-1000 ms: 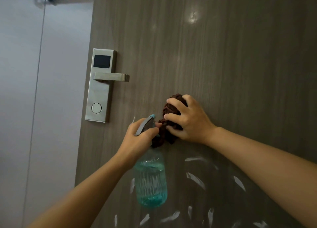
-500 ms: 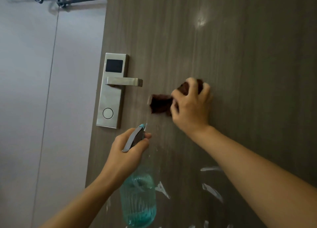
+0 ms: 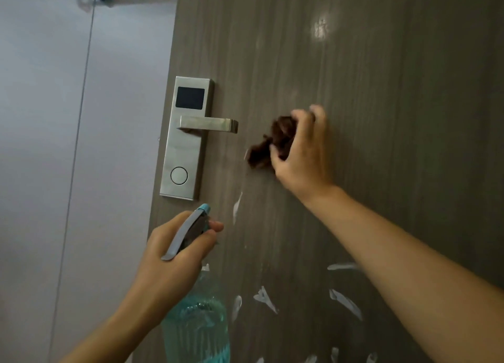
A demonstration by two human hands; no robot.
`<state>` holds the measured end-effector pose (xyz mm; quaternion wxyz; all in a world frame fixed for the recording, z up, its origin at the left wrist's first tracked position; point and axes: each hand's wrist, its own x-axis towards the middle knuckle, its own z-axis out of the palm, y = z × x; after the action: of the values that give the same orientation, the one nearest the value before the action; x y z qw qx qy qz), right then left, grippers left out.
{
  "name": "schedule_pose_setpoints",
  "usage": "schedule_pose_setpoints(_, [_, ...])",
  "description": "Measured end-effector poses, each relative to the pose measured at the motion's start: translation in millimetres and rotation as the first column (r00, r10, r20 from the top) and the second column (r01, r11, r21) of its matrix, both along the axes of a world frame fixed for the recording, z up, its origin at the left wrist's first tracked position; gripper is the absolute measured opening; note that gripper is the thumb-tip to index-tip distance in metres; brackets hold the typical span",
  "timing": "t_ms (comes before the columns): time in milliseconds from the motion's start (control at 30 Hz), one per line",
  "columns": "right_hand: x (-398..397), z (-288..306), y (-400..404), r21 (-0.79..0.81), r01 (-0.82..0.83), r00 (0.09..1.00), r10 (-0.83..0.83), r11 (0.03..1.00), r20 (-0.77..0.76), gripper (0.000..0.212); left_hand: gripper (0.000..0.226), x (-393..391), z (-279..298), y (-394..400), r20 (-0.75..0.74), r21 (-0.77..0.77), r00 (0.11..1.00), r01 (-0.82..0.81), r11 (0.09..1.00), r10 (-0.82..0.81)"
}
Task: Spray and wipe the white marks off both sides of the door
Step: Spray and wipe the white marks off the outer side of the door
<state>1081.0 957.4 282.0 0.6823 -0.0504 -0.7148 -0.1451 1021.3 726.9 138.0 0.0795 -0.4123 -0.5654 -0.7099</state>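
Nearest, the left hand (image 3: 174,250) is clenched round the bottle (image 3: 196,324), held low against the door (image 3: 381,117), nozzle up, not spraying so far as I can tell. Around and below it the white marks (image 3: 345,304) are mostly untouched, one streak (image 3: 236,207) just above the nozzle. Further up, the right hand (image 3: 301,149) grips the bunched cloth (image 3: 270,147) against the door, right of the lock (image 3: 188,139); it has climbed from beside the bottle a second ago (blurred, so mid-swipe). The patch it crossed looks clean, so this side is begun, the lower marks and the other side remaining.
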Motion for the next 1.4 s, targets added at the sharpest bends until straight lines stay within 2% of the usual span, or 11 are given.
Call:
schedule_pose_setpoints(133, [-22.3, -14.2, -12.1, 0.044, 0.087, 0.996, -0.087, 0.995, -0.001, 0.055, 0.005, -2.7, 1.3, -2.2, 0.012, 0.043, 1.0, 0.013, 0.999, -0.013])
schedule_pose_setpoints(167, [-26.6, -30.8, -14.2, 0.115, 0.112, 0.993, -0.117, 0.987, 0.033, 0.052, 0.012, -1.0, 2.9, -3.5, 0.005, 0.053, 1.0, 0.012, 0.999, -0.012])
schedule_pose_setpoints(333, [-20.5, -120.1, -14.0, 0.397, 0.006, 0.879, -0.194, 0.918, 0.435, 0.058, 0.041, 3.8, 2.5, -5.4, 0.025, 0.056, 1.0, -0.009, 0.998, 0.008])
schedule_pose_setpoints(433, [-6.8, -117.9, -6.7, 0.473, -0.031, 0.792, -0.267, 0.881, 0.549, 0.059, 0.012, 5.4, -0.3, -6.6, 0.01, 0.025, 1.0, -0.006, 1.0, 0.005])
schedule_pose_setpoints(633, [-8.6, -38.1, -13.7, 0.134, 0.133, 0.965, -0.159, 0.982, 0.209, 0.048, 0.013, 2.4, -5.2, -10.4, 0.006, -0.008, 1.0, -0.022, 1.0, 0.022])
schedule_pose_setpoints(700, [-19.9, -46.3, -20.1, 0.152, 0.139, 0.97, -0.165, 0.979, 0.178, 0.046, 0.013, 2.2, -4.5, -9.6, 0.004, -0.004, 1.0, -0.027, 1.0, 0.027])
schedule_pose_setpoints(833, [-30.1, -126.2, -18.1, 0.506, -0.07, 0.834, -0.228, 0.86, 0.503, 0.054, 0.015, 5.5, -3.6, -8.3, -0.013, 0.008, 0.999, -0.05, 0.999, 0.051])
schedule_pose_setpoints(933, [-14.4, -142.5, -7.6, 0.6, -0.157, 0.72, -0.325, 0.785, 0.613, 0.05, 0.015, 5.2, -5.1, -7.9, -0.04, -0.024, 0.998, -0.058, 0.998, 0.057])
schedule_pose_setpoints(1200, [-16.0, -45.5, -20.1, 0.161, 0.138, 0.968, -0.167, 0.977, 0.186, 0.045, 0.012, -0.2, -0.9, -9.5, -0.012, -0.042, 0.998, -0.055, 0.998, 0.055])
schedule_pose_setpoints(1300, [-25.6, -85.1, -17.7, 0.318, 0.096, 0.943, -0.189, 0.943, 0.274, 0.048, 0.006, -0.6, 0.1, -11.1, -0.019, -0.016, 0.999, -0.044, 0.999, 0.043])
schedule_pose_setpoints(1400, [-15.7, -130.4, -9.2, 0.527, -0.055, 0.811, -0.27, 0.848, 0.519, 0.048, 0.022, -0.7, -1.2, -11.7, -0.014, -0.02, 0.998, -0.065, 0.998, 0.064])
